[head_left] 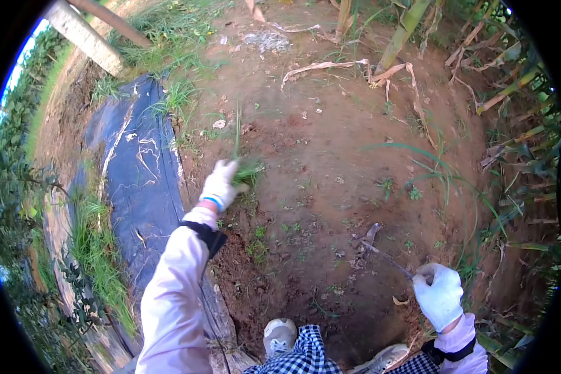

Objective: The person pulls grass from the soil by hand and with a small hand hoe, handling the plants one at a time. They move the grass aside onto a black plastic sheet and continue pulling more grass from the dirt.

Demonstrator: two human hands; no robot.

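Note:
My left hand (220, 185), in a white glove, is stretched forward over the soil beside the black plastic sheet. Its fingers are closed around a tuft of green grass (249, 172), whose blades stick out to the right; the image is slightly blurred there. At the lower right, my right hand (439, 295), gloved too, is wrapped round the handle of a small hand hoe (389, 257). The hoe's narrow metal head (371, 233) points away from me, low over the brown soil (330, 187).
Black plastic sheeting (140, 181) lies along the left, with grass (100, 249) at its edge. A concrete post (87, 37) leans at the upper left. Tall stalks (405, 34) and dry leaves line the right. My shoes (280, 336) are at the bottom.

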